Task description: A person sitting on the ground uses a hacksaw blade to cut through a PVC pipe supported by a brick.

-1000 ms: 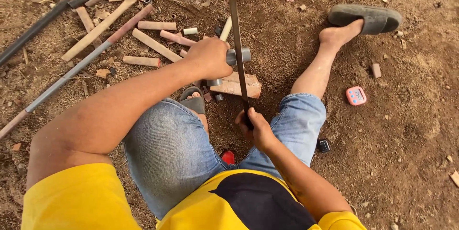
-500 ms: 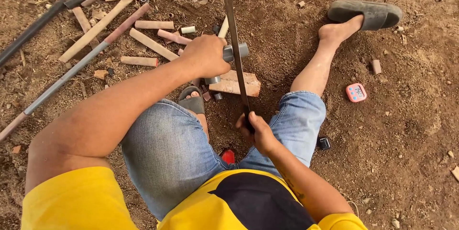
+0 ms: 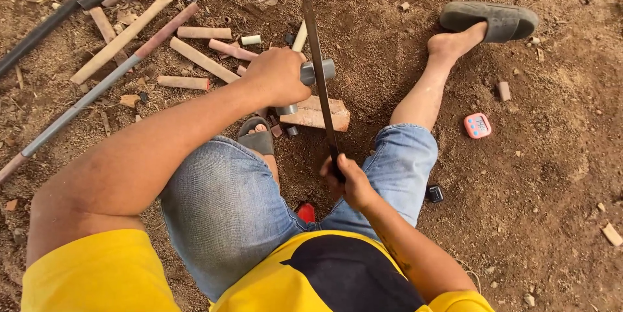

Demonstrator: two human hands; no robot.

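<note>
I sit on bare earth with my legs apart. My left hand (image 3: 280, 75) grips a short grey pipe piece (image 3: 322, 69) and holds it over a brick (image 3: 316, 115) lying between my legs. My right hand (image 3: 350, 179) is closed round the handle of a long thin saw blade (image 3: 318, 65). The blade runs away from me and lies across the grey pipe just right of my left hand. The blade's far tip reaches past the pipe toward the pile of cut tubes.
Several cut pipe lengths (image 3: 201, 59) and long pipes (image 3: 78, 108) lie at the upper left. A grey sandal (image 3: 493, 19) is on my right foot, another (image 3: 258, 138) under my left leg. A small pink timer (image 3: 477, 125) and a small black object (image 3: 435, 193) lie on the dirt at right.
The saw blade has slid a little along its length across the grey pipe, with my right hand moving with it. My left hand stays on the pipe.
</note>
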